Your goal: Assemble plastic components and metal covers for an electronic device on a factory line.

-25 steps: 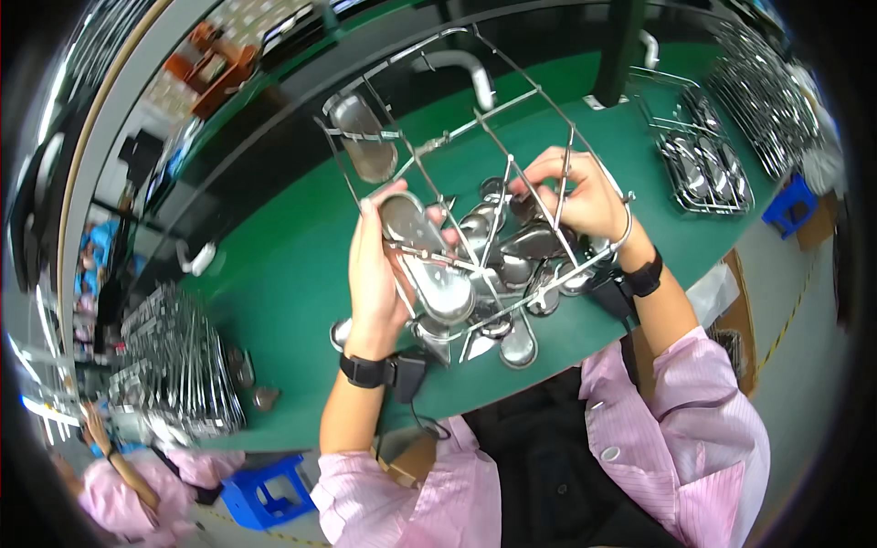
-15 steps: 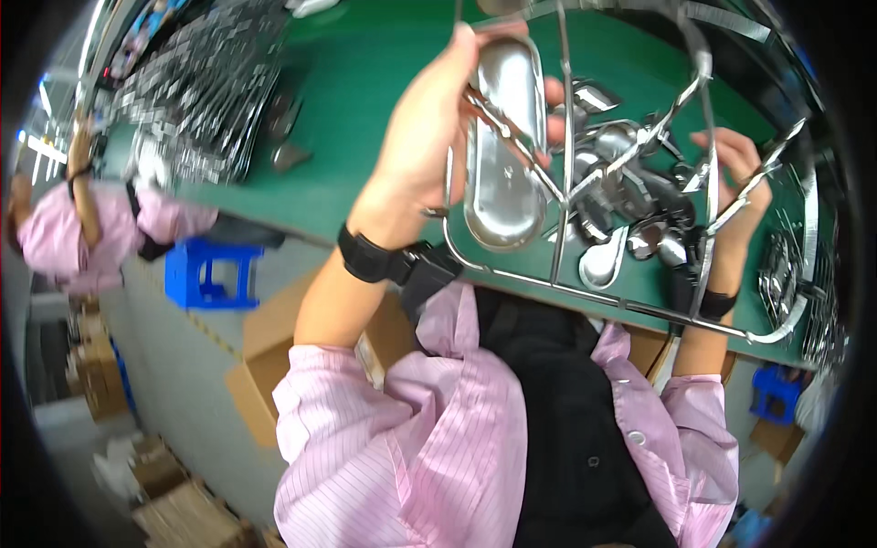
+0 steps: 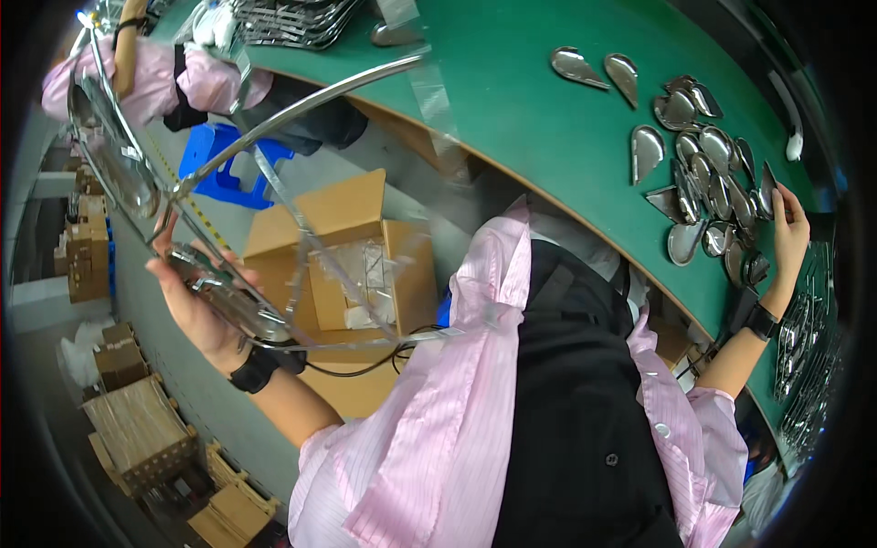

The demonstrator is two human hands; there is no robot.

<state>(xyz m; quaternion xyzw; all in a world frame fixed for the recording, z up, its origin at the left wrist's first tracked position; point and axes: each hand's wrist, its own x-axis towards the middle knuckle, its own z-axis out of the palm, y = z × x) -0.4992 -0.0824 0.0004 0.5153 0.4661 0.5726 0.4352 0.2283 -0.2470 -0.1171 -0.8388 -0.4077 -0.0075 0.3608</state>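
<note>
My left hand [image 3: 203,315] is out to the left, past the table edge, closed round a shiny metal wire rack [image 3: 306,102]. An oblong metal dish [image 3: 233,297] sits in the rack beside my fingers, and a second oblong dish [image 3: 119,151] shows at its far end. Parts of the rack are blurred by motion. At the right, my right hand [image 3: 789,236] pinches a teardrop-shaped metal piece [image 3: 767,186] at the edge of a pile of similar polished pieces [image 3: 719,146]. Some pieces in the pile overlap and hide others.
The green table [image 3: 521,119] carries stacked metal racks [image 3: 297,23] at far left and more metal parts [image 3: 804,338] at right. An open cardboard box [image 3: 416,274] and a blue stool [image 3: 206,169] stand below. Another person's sleeve [image 3: 219,78] is at upper left.
My left hand has swung the rack from above the table leftward, beyond its edge. My right hand is now at the right of the pile, with a teardrop-shaped piece in its fingers.
</note>
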